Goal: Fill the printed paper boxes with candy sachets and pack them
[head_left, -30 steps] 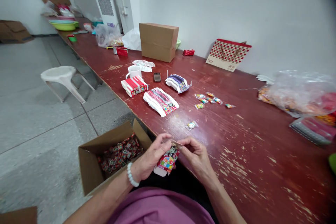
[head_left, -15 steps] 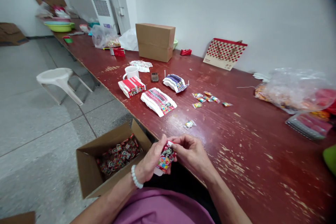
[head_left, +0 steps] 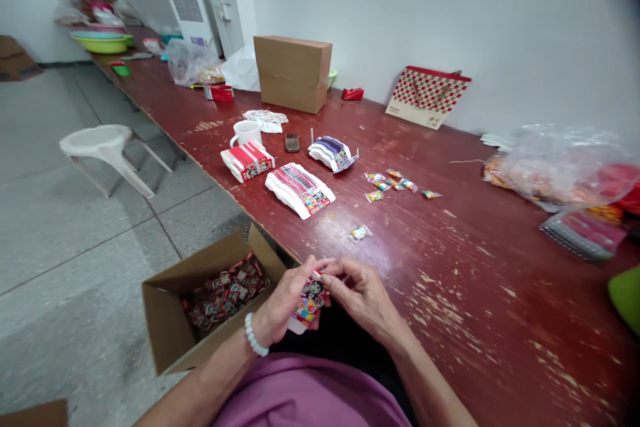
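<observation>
A small printed red candy box (head_left: pixel 309 300) lies in my left hand (head_left: pixel 285 297), whose fingers wrap around it; a white flap sticks out at its lower end. At the box's upper end, the thumb and fingers of my right hand (head_left: pixel 357 290) pinch the top flap. Just beyond my hands lies one wrapped candy (head_left: pixel 359 233), with several more wrapped candies (head_left: pixel 383 183) farther up the table. A fanned stack of flat red boxes (head_left: pixel 300 190) rests ahead, beside a banded red bundle (head_left: pixel 249 161) and a purple stack (head_left: pixel 333 153).
On the floor at left, an open carton (head_left: pixel 165 320) holds many small filled packets. A white stool (head_left: pixel 103 143) stands past it. The worn red table (head_left: pixel 450 280) also bears a white mug (head_left: pixel 247 132), a cardboard box (head_left: pixel 293 73), a checkered bag (head_left: pixel 429 97) and plastic bags (head_left: pixel 565 160).
The white flap at the box's top, raised before, is now folded down and mostly out of sight. Both hands stay on the box, and the view has shifted slightly.
</observation>
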`<action>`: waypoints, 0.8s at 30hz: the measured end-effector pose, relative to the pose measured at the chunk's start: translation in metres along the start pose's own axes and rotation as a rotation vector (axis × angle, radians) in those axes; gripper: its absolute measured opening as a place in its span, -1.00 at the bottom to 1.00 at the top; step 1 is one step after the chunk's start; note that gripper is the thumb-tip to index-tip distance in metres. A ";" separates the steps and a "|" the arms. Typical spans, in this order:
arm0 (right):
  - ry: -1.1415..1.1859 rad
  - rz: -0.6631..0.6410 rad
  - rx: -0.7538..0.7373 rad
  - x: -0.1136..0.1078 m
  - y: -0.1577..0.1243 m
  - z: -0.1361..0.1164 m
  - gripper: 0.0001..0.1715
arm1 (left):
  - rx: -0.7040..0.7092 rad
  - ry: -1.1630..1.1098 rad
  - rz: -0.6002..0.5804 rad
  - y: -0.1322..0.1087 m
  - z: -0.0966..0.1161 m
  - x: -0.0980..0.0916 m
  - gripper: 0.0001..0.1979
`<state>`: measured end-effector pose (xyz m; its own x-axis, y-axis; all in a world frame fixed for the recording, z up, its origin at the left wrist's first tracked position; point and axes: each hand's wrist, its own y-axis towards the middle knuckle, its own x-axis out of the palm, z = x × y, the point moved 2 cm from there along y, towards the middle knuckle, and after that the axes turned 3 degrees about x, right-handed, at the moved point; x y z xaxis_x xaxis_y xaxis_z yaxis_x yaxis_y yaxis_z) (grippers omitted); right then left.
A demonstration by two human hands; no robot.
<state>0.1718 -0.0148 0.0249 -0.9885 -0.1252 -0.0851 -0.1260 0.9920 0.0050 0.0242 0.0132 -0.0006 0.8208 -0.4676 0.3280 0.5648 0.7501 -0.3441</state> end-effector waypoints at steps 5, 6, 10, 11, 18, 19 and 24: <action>-0.286 0.153 -0.177 0.008 -0.007 -0.001 -0.88 | -0.007 -0.102 0.030 0.002 -0.003 0.005 -0.32; -0.290 0.169 -0.181 0.009 -0.007 0.001 -0.88 | -0.003 -0.106 0.025 0.002 -0.004 0.006 -0.35; -0.173 0.023 -0.041 0.004 0.005 0.012 -0.93 | 0.057 -0.102 -0.039 0.000 -0.007 0.003 -0.49; -0.146 -0.045 0.006 -0.001 0.010 0.014 -0.91 | 0.072 -0.093 -0.065 -0.001 -0.007 0.000 -0.52; -0.625 0.465 0.126 -0.079 0.061 0.036 -0.65 | -0.027 0.088 -0.093 -0.007 -0.019 -0.037 -0.49; -0.643 0.526 0.157 -0.087 0.066 0.042 -0.67 | -0.025 0.160 -0.122 -0.009 -0.021 -0.044 -0.44; -0.582 0.568 0.245 -0.104 0.074 0.063 -0.79 | -0.124 0.613 -0.344 -0.019 -0.019 -0.080 -0.59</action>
<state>0.2709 0.0725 -0.0283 -0.6872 0.3544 -0.6342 0.4646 0.8855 -0.0086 -0.0508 0.0279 -0.0369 0.4734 -0.8745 -0.1052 0.7761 0.4706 -0.4196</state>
